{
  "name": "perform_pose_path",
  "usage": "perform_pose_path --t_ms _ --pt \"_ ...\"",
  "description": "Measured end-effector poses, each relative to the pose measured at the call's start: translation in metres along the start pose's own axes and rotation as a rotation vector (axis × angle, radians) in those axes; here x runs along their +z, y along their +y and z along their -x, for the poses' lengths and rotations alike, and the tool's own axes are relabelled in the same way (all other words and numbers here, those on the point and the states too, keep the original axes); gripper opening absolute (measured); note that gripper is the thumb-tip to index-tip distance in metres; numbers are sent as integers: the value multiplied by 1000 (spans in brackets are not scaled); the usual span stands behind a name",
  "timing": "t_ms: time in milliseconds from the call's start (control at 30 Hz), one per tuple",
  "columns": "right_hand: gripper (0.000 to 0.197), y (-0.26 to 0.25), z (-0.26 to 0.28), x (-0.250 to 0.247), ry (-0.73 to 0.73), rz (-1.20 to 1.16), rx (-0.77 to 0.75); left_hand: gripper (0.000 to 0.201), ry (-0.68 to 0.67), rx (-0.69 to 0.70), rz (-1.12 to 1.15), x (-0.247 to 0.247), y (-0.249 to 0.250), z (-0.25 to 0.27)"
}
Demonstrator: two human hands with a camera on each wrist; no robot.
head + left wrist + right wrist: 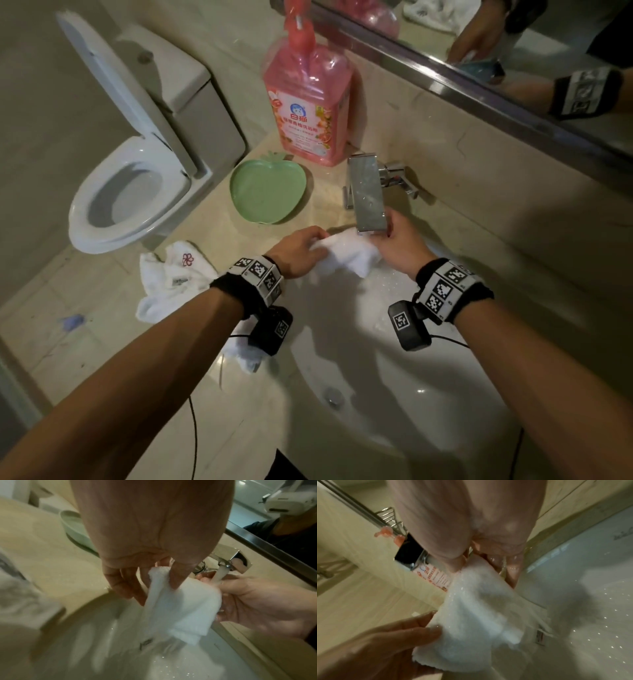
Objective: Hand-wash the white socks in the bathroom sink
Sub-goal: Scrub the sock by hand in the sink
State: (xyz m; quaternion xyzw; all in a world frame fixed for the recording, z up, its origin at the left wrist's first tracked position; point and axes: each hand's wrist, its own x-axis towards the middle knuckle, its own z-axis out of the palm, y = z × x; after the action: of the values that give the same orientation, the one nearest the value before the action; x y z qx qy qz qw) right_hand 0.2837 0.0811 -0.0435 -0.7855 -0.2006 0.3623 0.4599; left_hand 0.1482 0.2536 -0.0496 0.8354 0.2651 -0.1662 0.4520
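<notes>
A wet white sock (346,255) hangs over the white sink (394,394), just below the chrome faucet (368,195). My left hand (301,250) pinches its left end, thumb and fingers curled on the fabric (180,608). My right hand (397,246) grips the other end right under the spout. Water (221,573) runs from the faucet onto the right hand (257,601) and the sock. In the right wrist view the sock (479,615) stretches between the right hand (488,561) and the left hand (393,642). More white socks (171,281) lie on the counter to the left.
A pink detergent bottle (308,102) stands behind the faucet on the left, with a green apple-shaped dish (267,186) in front of it. Another white sock (246,356) lies at the sink's left rim. An open toilet (130,192) stands left of the counter. A mirror (513,51) runs along the back wall.
</notes>
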Motion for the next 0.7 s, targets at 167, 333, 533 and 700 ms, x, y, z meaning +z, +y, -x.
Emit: perform_pose_path --t_ms 167,333,533,700 --pt "43 7 9 -25 2 -32 88 23 144 -55 400 18 14 -16" --pt "48 26 15 -40 69 -31 155 24 20 -87 578 31 40 -31" --pt "25 45 13 -51 117 -92 191 30 -46 -56 461 46 59 -36" --pt "48 41 12 -41 15 -54 221 47 -145 -42 175 43 56 -30"
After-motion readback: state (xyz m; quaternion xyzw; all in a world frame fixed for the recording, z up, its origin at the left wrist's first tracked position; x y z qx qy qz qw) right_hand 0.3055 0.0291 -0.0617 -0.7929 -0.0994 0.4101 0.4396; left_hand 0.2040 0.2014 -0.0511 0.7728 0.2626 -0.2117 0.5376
